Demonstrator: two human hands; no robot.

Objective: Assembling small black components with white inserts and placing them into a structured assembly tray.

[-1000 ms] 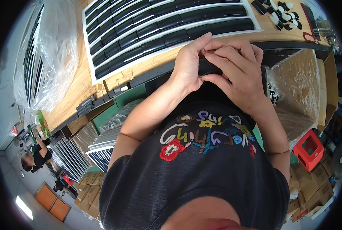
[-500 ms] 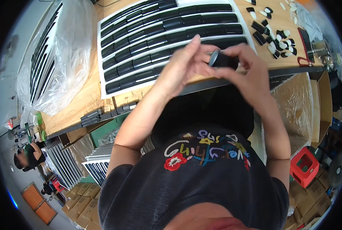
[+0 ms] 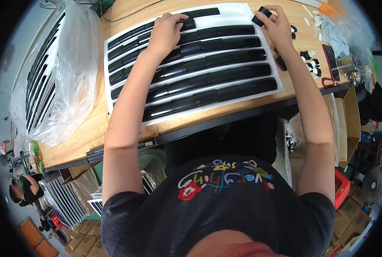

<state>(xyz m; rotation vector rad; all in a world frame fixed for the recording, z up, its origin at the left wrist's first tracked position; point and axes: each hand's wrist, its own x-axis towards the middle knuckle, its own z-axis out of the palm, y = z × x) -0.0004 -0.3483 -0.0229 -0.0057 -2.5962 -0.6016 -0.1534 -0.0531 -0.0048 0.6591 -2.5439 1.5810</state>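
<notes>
A white tray [image 3: 218, 21] on the table holds several rows of glossy black cylindrical pieces [image 3: 208, 46]. My left hand [image 3: 166, 34] reaches over the far rows, its thumb and index finger closed around a black cylindrical piece [image 3: 187, 24] at the right end of the second row from the back. Beyond the tray's far right corner, my right hand [image 3: 279, 31] pinches another short black cylindrical piece [image 3: 261, 16], raised and tilted above the table. My left forearm hides part of the rows.
Loose black-and-white pieces [image 3: 313, 66] lie right of the tray, near a red-and-black tool [image 3: 330, 64] and a clear jar [image 3: 347, 66]. Plastic wrap [image 3: 73, 85] covers another filled tray at left. Below right are an open carton [image 3: 348, 124] and a red stool [image 3: 341, 186].
My hands have parted from in front of my chest. The left went to the far rows; the right moved with a black piece past the tray's far right corner.
</notes>
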